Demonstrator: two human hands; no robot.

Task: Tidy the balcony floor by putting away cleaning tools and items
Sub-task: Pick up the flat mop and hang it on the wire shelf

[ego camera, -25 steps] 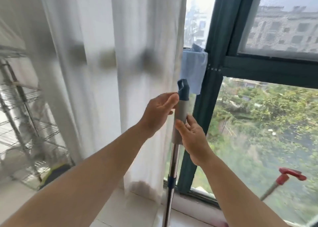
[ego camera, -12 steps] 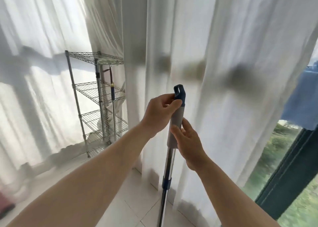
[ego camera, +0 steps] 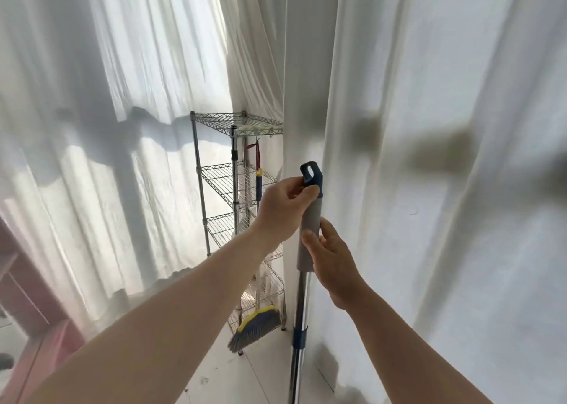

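Observation:
A long mop pole [ego camera: 300, 305] stands upright in front of me, with a chrome shaft, a grey grip and a blue hanging loop on top. My left hand [ego camera: 283, 212] pinches the pole just below the blue loop. My right hand [ego camera: 333, 264] wraps the lower part of the grey grip. The pole's lower end runs out of the frame. Behind it a wire shelf rack [ego camera: 233, 189] stands in the corner. A broom [ego camera: 256, 327] with yellow and grey bristles hangs at the rack's side, head near the floor.
White curtains [ego camera: 429, 158] hang close on the right and across the left [ego camera: 92, 127]. The floor [ego camera: 245, 379] is pale tile. A pink piece of furniture [ego camera: 27, 311] sits at the lower left edge.
My view has swung left, away from the window and blue cloth, and the wire rack and broom now sit near the centre. Both hands keep their hold on the pole.

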